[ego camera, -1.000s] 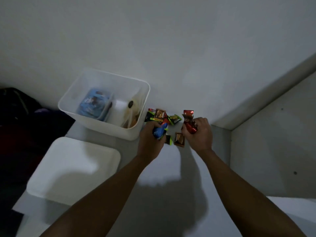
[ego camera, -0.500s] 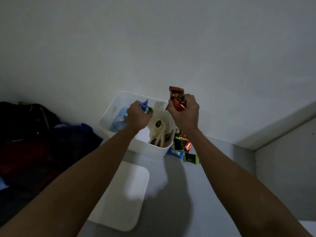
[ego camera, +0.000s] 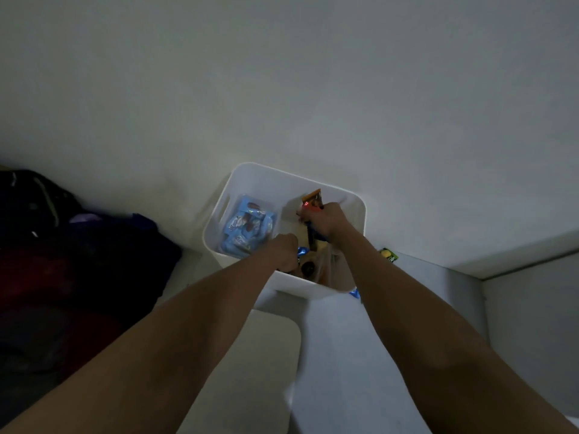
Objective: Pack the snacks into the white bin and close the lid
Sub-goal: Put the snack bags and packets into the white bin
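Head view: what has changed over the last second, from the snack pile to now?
Both hands carried their snacks from the pile beside the white bin to over its opening. The left hand keeps a blue wrapper, the right hand its red and orange packets; nothing is released yet. The lid stays off in front, and the blue bag stays inside.

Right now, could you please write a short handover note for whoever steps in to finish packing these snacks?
Left hand: over the white bin, fingers closed on a blue-wrapped snack.
Right hand: inside the bin's rim, closed on orange and red snack packets.
In the bin: a light blue snack bag and more by the near wall.
Left: drop both handfuls; collect the green packet and blue packet outside the bin; fit the lid, which lies in front of it.
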